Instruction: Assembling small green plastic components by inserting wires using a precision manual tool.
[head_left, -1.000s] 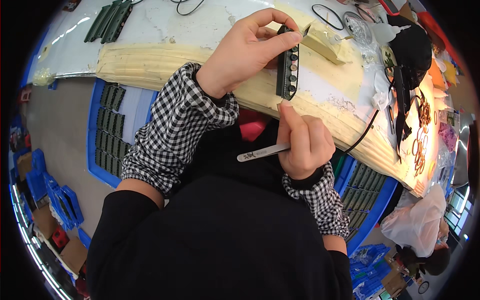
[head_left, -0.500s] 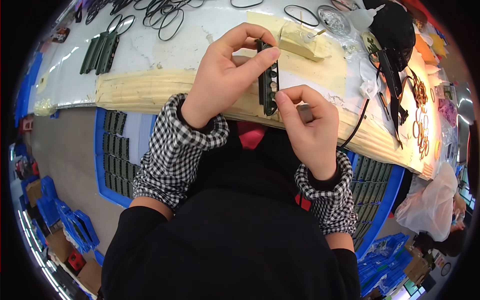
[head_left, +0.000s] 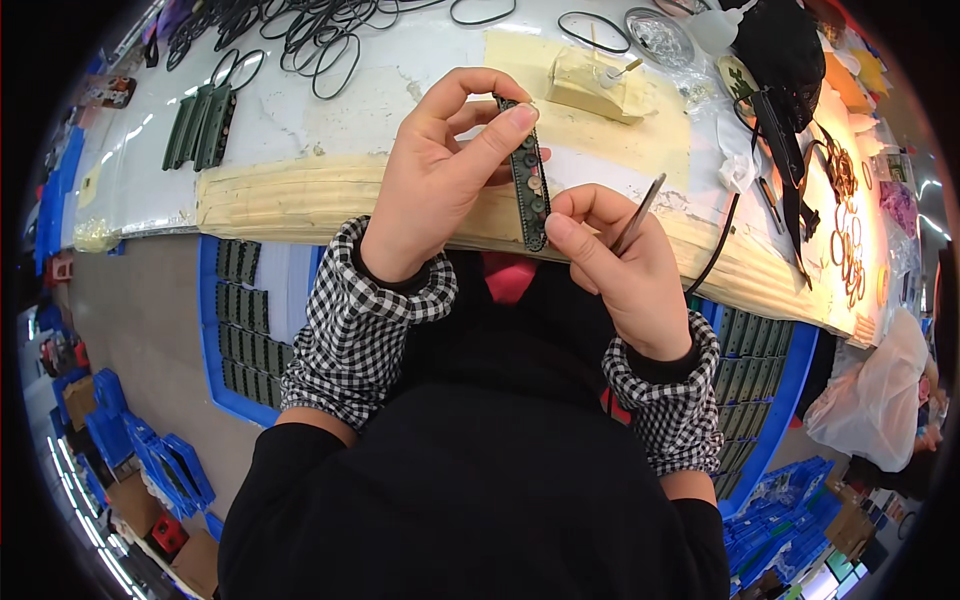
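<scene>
The left hand (head_left: 435, 165) pinches the upper end of a dark green wheeled strip (head_left: 530, 190), thumb on the near face, its remaining fingers curled behind. The right hand (head_left: 635, 270) has thumb and forefinger drawn together at the strip's lower end, seemingly touching the ridged black band (head_left: 546, 185) along its right edge, while its other fingers close on metal tweezers (head_left: 640, 215) (one end juts up past the knuckles; which end, I cannot tell).

Should the right fingertips tug unevenly, the band could ride off the small wheels or spring away. A slack left pinch might let the strip twist, since it appears held only near its ends. The tweezers, if the wrist turned, could scratch the strip or catch the band.

The strip hangs over the padded front edge of the table (head_left: 300, 195), so a slip could drop it towards the lap or floor. Farther out, a yellow block (head_left: 600, 90) and loose black bands (head_left: 330, 60) lie apart from both hands, where a stray part might be lost among the loops
</scene>
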